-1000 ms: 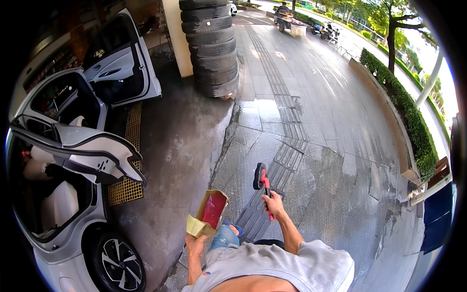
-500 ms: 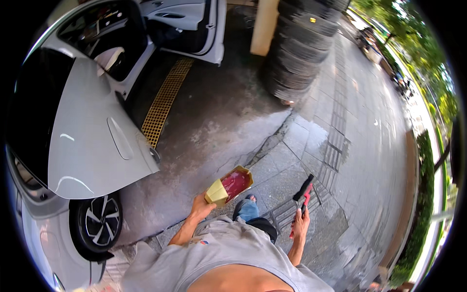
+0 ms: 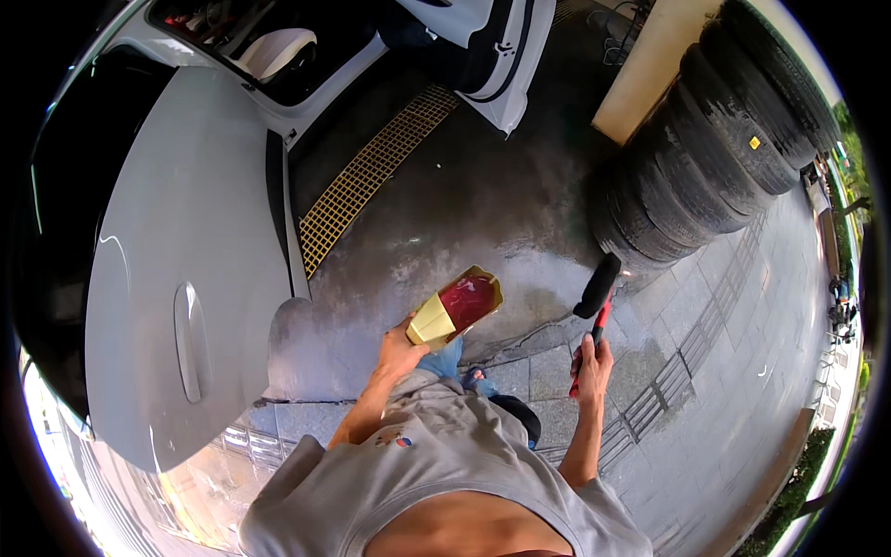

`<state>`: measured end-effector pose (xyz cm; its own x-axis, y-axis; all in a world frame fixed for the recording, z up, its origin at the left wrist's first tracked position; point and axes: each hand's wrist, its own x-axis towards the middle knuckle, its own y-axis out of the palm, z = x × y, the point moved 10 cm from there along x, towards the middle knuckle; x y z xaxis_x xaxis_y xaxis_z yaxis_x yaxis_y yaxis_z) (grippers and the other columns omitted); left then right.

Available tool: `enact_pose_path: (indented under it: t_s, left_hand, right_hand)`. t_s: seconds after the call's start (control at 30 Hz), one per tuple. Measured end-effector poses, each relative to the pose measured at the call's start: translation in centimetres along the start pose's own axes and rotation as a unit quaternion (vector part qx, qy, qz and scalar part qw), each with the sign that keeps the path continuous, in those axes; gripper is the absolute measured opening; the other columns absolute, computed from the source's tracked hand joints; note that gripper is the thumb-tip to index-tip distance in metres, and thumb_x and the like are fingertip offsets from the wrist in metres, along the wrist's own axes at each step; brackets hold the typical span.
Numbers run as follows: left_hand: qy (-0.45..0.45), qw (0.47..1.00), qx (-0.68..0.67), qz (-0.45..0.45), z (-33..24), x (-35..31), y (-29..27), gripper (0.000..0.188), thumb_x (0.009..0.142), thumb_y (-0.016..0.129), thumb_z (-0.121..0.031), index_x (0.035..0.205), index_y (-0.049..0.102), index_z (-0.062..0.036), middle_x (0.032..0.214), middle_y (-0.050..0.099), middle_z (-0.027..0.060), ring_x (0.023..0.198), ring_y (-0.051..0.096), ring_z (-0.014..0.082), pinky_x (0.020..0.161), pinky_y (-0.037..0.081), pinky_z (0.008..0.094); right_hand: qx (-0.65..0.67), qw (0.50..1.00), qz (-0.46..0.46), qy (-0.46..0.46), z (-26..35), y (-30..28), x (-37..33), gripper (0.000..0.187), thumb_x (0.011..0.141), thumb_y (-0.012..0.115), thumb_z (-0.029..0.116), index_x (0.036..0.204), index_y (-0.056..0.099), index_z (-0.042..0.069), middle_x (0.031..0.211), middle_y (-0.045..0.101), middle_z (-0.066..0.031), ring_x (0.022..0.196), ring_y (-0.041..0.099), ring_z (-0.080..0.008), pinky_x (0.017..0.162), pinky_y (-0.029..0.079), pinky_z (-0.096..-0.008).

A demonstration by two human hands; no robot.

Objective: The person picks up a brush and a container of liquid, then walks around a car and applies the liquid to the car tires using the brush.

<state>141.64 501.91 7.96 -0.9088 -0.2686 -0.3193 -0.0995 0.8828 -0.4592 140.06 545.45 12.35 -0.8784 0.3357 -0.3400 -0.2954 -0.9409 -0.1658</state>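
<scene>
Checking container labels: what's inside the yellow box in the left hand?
Inside the box, held by the left hand, is a dark red surface with pale streaks. Anything beneath it is covered; whether it's lining or contents, can't tell.

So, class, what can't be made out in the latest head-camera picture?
All in the head view:
- Left hand: some fingers hidden by the yellow container.
- Black-headed tool: part of its handle hidden by the right hand.
- Silver car: cut off by the picture's dark rim.
- Roadside shapes, far right: too small to identify.
</scene>
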Motion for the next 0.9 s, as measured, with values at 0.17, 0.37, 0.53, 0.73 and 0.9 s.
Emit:
enact_pose_path:
  t_s: [0.17,0.37,0.53,0.73,0.9]
  left_hand:
    - [0.004,0.998,-0.017,0.068,-9.4,11.1,5.4,0.075,0.069,0.07,-0.013,0.142,0.056,-0.0035,0.121,0.072,0.0189,0.112,0.07,0.0286,0.096,0.053,0.034]
    - [0.031,0.988,0.007,0.152,-20.2,26.9,11.2,0.074,0.069,0.07,-0.011,0.141,0.056,-0.0015,0.127,0.069,0.0211,0.118,0.067,0.0311,0.098,0.052,0.0356]
    - [0.067,0.982,0.069,0.162,-31.3,37.8,14.5,0.074,0.071,0.071,-0.01,0.142,0.055,-0.0013,0.124,0.07,0.0225,0.117,0.068,0.0336,0.097,0.053,0.0364]
    - [0.126,0.981,-0.022,0.143,-42.7,51.9,21.1,0.069,0.068,0.075,-0.009,0.135,0.061,0.0007,0.102,0.076,0.02,0.097,0.074,0.0272,0.086,0.057,0.0372]
    - [0.071,0.986,-0.078,0.129,-50.7,62.9,27.1,0.049,0.067,0.074,-0.009,0.114,0.07,0.0047,0.102,0.077,0.0169,0.097,0.074,0.0238,0.084,0.056,0.0356]
  right_hand:
    - [0.02,0.995,0.079,-0.051,10.6,7.5,16.1,0.03,0.103,0.063,0.034,0.102,0.057,0.005,0.072,0.056,-0.0012,0.05,0.05,-0.0078,0.043,0.038,-0.0245]
    - [0.102,0.994,0.047,-0.015,19.9,11.6,32.7,0.032,0.103,0.063,0.034,0.1,0.055,0.004,0.076,0.057,-0.0037,0.049,0.05,-0.0091,0.043,0.038,-0.0257]
    - [0.175,0.984,-0.025,0.002,26.6,10.1,41.0,0.03,0.104,0.061,0.032,0.096,0.054,0.004,0.074,0.057,-0.0034,0.047,0.048,-0.0097,0.043,0.039,-0.0259]
    - [0.217,0.974,-0.072,-0.004,31.7,7.8,50.7,0.024,0.103,0.06,0.03,0.093,0.053,0.009,0.069,0.056,-0.0033,0.046,0.05,-0.0126,0.042,0.039,-0.0267]
    - [0.242,0.968,-0.051,0.037,34.0,7.6,61.8,0.023,0.102,0.062,0.028,0.095,0.055,0.008,0.071,0.057,-0.0031,0.047,0.05,-0.0133,0.042,0.04,-0.0278]
